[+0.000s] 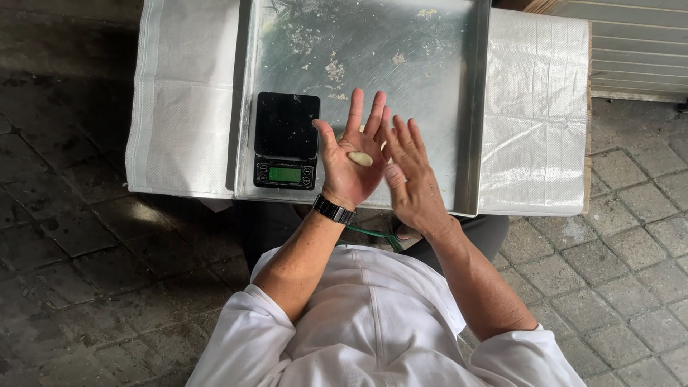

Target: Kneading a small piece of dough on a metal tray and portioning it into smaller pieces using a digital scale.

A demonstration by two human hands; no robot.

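Resting on my left hand point(349, 163) is a small oval piece of pale dough point(360, 158), lying across the open palm near the base of my fingers. That hand is turned palm up, its fingers spread wide and pointing away from me, so nothing is gripped; the dough simply sits there. A black wristwatch point(333, 210) circles that wrist. My right hand point(410, 181) stands just beside the left, tilted on edge with its back toward me, fingers straight and loosely together, their tips close to the fingers of the other hand. It holds nothing, and I cannot tell whether it touches the dough.

Both hands hover over the near edge of a large metal tray point(430, 86), whose surface is smeared with flour and scraps of dough. On the tray, just left of my left hand, sits a small black digital scale point(286, 140) with a lit green display. The tray lies on white woven sacking point(534, 115) spread over a low stand, with grey paving stones point(93, 251) around it.
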